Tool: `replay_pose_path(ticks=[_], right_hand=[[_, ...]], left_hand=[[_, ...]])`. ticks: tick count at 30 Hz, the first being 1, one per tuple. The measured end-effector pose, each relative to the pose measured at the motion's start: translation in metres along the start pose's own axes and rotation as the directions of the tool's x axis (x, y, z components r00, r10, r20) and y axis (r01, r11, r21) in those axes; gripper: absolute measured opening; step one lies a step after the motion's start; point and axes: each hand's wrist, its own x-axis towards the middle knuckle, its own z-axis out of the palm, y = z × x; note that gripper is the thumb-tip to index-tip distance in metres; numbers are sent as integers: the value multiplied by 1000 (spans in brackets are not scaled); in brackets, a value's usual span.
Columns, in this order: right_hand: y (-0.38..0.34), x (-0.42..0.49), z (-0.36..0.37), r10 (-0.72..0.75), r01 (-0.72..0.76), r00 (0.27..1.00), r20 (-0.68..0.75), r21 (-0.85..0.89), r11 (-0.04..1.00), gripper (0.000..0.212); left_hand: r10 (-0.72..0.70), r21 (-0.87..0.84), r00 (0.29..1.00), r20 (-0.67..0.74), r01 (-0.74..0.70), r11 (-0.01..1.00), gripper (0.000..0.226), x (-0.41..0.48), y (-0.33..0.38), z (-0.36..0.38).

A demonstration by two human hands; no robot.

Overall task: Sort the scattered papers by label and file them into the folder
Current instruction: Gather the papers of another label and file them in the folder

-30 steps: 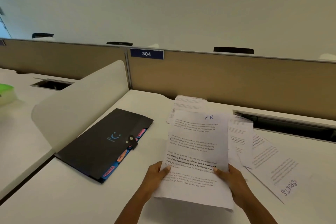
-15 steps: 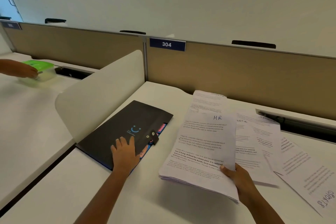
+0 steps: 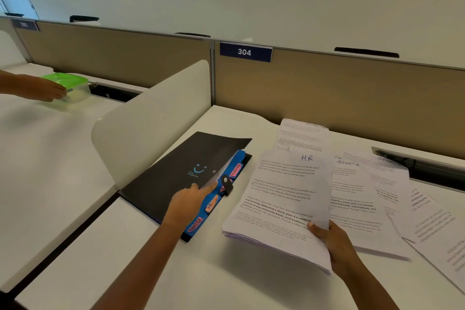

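While its black cover is lifted at the edge, the folder [image 3: 181, 173] lies on the desk [image 3: 141, 267] — left hand [image 3: 187, 205] fingers curled on that cover | HR stack [image 3: 281, 204] pinched by right hand [image 3: 334, 241] beside it | Sports sheets [image 3: 362, 199] spread rightward — touching.

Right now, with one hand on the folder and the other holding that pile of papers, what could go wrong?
The right hand pinches the HR stack at one corner only, so sheets could sag or fan out and slide. The left hand lifts the folder cover by its edge; it may flop shut before the stack goes in. The tabs sit close together, so the HR papers might slip behind the wrong one.
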Motion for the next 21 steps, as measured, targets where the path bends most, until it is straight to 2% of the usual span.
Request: replay_pose_path(ticks=[2,5,7,12,15,21], right_hand=[[2,-1,3,3,-3,1000,8,12,1000,24],[5,-1,8,18,-18,1000,16,21,1000,24],[5,-1,10,20,-21,999,25,32,999,24],[7,-2,7,19,-21,999,34,57,998,24],[9,-1,4,24,-26,999,26,62,998,23],[12,1,-1,7,-10,1000,26,91,996,24]], left_hand=[[-16,10,999,-38,16,1000,40,-5,-4,-7],[-102,2,992,-73,103,995,31,-8,-3,-8],[-137,3,987,-89,137,991,35,-10,0,-5],[-175,92,984,-44,178,980,64,-11,5,7],[-162,136,986,-34,165,977,64,-9,9,6],[-31,170,995,-100,48,984,60,-6,-4,-5]])
